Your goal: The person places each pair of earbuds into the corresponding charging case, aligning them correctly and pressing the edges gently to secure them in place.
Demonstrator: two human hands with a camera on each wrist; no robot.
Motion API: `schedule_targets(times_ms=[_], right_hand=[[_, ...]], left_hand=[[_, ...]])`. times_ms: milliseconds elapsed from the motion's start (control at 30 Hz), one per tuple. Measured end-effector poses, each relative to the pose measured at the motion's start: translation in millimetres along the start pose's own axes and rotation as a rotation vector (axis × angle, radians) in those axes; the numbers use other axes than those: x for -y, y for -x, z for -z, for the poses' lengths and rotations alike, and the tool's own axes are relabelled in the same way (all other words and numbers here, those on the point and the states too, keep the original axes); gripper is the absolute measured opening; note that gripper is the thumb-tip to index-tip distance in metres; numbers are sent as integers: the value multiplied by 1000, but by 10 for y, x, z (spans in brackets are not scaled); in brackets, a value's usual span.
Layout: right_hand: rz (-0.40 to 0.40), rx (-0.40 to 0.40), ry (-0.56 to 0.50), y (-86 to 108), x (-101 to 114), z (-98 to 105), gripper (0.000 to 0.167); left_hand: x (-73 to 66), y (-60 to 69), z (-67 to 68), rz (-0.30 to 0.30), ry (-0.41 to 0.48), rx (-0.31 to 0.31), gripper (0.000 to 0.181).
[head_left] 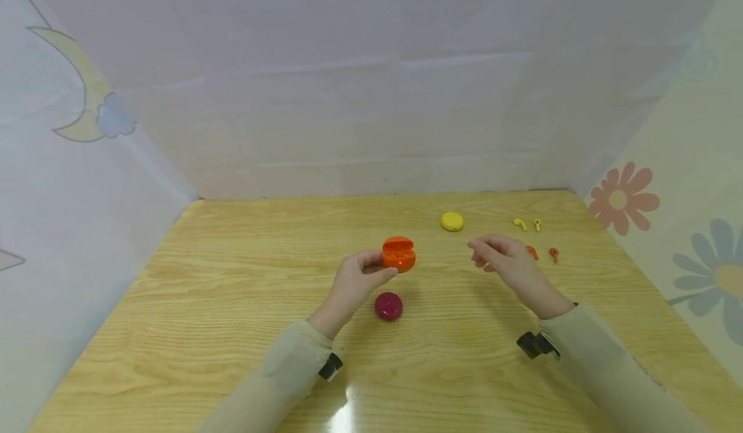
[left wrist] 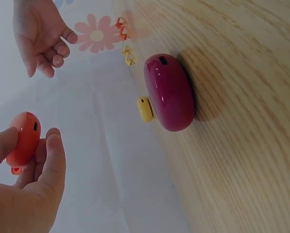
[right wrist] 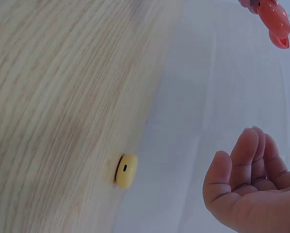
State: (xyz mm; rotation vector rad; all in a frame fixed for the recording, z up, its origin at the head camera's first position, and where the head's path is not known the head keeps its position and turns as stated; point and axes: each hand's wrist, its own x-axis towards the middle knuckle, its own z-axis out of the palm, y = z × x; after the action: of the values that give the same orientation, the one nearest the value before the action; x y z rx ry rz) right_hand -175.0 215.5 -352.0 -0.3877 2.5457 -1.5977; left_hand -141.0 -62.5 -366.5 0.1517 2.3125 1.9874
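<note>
An orange earbud charging case [head_left: 398, 260], its lid up and a small light lit on its front, is held above the table between the thumb and fingers of my left hand [head_left: 355, 282]. Below it on the table lies a dark red earbud case [head_left: 388, 306] with its lid closed. My right hand [head_left: 511, 266] hovers to the right, fingers loosely bent, with nothing in its grasp in the right wrist view. Close behind that hand are two orange earbuds [head_left: 554, 255], one partly covered by it.
A closed yellow earbud case [head_left: 452, 221] sits toward the back of the wooden table [head_left: 232, 278]. Two yellow earbuds [head_left: 537, 225] lie at the back right. Cloth walls [head_left: 360, 130] enclose the table's back and sides.
</note>
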Motion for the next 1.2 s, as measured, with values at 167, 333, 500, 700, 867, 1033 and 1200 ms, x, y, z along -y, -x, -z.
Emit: schedule_targets(times_ms=[167,333,500,700,867,1033,1200], right_hand=[[-2,-7,-2,13,-11,31,44],[-20,-16,15,20,-27,62,44],[-24,-16,16,23,-53,89,44],[-13,-30,46,45,-86,120,44],[-27,-53,81,64,-113,163,45],[-45,-54,91,85,-125,226,45],[-50,-68,115,96,-177,283,46]], left_hand=[[-5,10,2,7,-1,0,36],[-8,14,4,5,1,2,37],[-9,17,3,1,5,3,36],[-3,16,7,15,14,-3,36],[-2,17,16,28,21,-9,38],[9,11,21,19,30,-7,39],[11,5,26,17,33,-10,37]])
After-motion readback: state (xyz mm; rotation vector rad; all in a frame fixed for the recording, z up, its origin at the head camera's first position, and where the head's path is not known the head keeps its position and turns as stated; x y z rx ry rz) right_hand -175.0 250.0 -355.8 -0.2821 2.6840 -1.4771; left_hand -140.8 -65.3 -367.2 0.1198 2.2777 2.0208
